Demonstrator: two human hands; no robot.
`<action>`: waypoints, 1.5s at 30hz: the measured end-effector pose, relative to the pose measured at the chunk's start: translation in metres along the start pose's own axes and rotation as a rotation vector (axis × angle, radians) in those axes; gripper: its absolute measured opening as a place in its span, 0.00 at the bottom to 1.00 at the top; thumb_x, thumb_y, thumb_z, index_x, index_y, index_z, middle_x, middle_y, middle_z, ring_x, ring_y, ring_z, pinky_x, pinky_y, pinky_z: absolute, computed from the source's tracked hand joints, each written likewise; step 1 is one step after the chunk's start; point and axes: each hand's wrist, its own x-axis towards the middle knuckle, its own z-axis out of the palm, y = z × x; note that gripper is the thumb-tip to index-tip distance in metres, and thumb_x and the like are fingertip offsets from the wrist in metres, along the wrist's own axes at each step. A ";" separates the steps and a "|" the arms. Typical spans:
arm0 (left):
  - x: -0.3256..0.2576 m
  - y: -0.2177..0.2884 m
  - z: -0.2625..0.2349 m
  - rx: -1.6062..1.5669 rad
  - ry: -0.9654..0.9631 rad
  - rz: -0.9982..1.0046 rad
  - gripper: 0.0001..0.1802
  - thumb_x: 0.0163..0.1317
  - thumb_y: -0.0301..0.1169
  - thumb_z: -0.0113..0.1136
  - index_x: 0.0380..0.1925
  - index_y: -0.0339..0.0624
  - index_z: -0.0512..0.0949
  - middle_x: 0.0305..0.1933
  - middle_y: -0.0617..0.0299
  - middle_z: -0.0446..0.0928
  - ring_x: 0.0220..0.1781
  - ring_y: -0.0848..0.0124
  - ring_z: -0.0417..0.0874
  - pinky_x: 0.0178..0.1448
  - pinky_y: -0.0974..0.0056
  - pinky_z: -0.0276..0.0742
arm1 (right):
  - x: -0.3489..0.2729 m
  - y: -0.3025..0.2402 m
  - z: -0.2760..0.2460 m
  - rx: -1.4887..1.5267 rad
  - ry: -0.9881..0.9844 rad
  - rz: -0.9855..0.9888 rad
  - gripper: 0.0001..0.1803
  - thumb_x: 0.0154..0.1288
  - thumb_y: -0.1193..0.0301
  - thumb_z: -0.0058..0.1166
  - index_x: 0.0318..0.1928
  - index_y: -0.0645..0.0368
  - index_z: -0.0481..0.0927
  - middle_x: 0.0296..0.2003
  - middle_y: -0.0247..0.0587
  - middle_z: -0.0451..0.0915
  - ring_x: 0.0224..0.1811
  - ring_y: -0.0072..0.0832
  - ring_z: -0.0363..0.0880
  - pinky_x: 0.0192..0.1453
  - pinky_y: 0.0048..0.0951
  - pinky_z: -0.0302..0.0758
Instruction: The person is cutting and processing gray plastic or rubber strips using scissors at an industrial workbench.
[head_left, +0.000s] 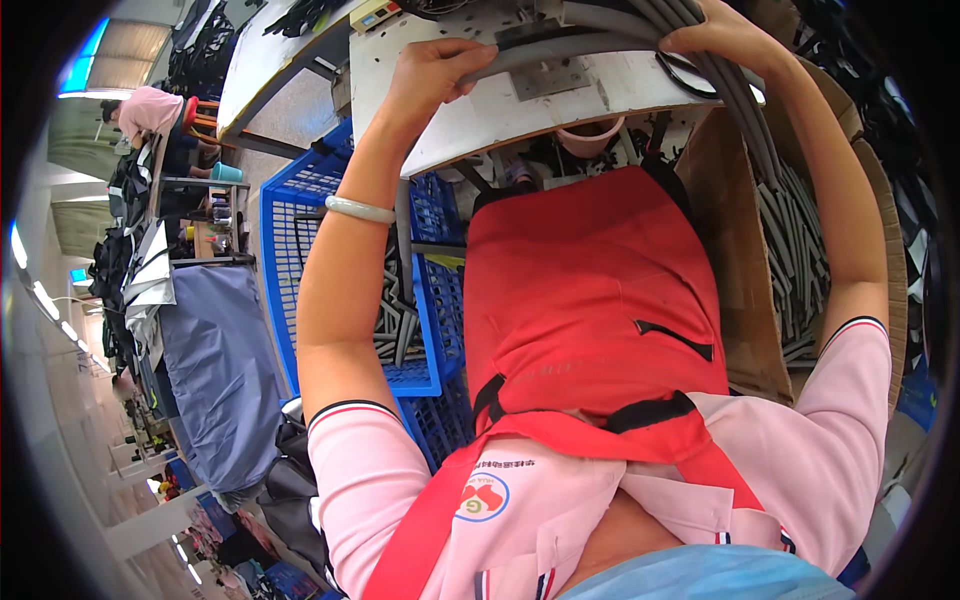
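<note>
A: How are the grey tubes (600,40) held?

B: They are bent over the far white surface (480,110) — the left hand (435,70) is curled closed around one end, the right hand (725,35) is pressed over the bundle at the right.

A: What could be lost?

B: A tube could be sprung loose if either grip is eased — and dropped toward the cardboard box (735,270) or the blue crate (300,230).

Crowded workshop under bright daylight

A white worktable (480,120) stands ahead, blue plastic crates (300,230) left of it, a cardboard box (730,250) right. Further left, a grey-covered bench (215,370), a pale floor (70,400), and lit windows (85,60).
</note>
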 end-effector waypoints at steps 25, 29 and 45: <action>0.028 0.001 -0.007 -0.054 0.007 -0.015 0.14 0.64 0.38 0.62 0.41 0.38 0.84 0.20 0.69 0.69 0.20 0.82 0.62 0.24 0.76 0.54 | 0.040 0.027 -0.010 0.389 -0.128 -0.527 0.21 0.49 0.66 0.66 0.42 0.66 0.81 0.35 0.37 0.80 0.39 0.25 0.76 0.46 0.27 0.72; 0.015 0.007 -0.010 -0.036 0.000 -0.028 0.15 0.62 0.38 0.64 0.40 0.36 0.84 0.21 0.67 0.72 0.20 0.82 0.64 0.24 0.76 0.58 | 0.024 0.008 -0.009 0.104 0.034 -0.118 0.20 0.49 0.67 0.66 0.41 0.65 0.81 0.35 0.37 0.80 0.39 0.25 0.76 0.46 0.26 0.72; -0.034 -0.101 -0.017 0.473 0.420 0.077 0.18 0.68 0.42 0.57 0.37 0.35 0.84 0.21 0.64 0.77 0.20 0.79 0.73 0.24 0.71 0.69 | -0.154 0.137 -0.029 0.209 0.637 0.097 0.21 0.51 0.63 0.68 0.42 0.65 0.80 0.37 0.34 0.78 0.41 0.22 0.74 0.44 0.26 0.71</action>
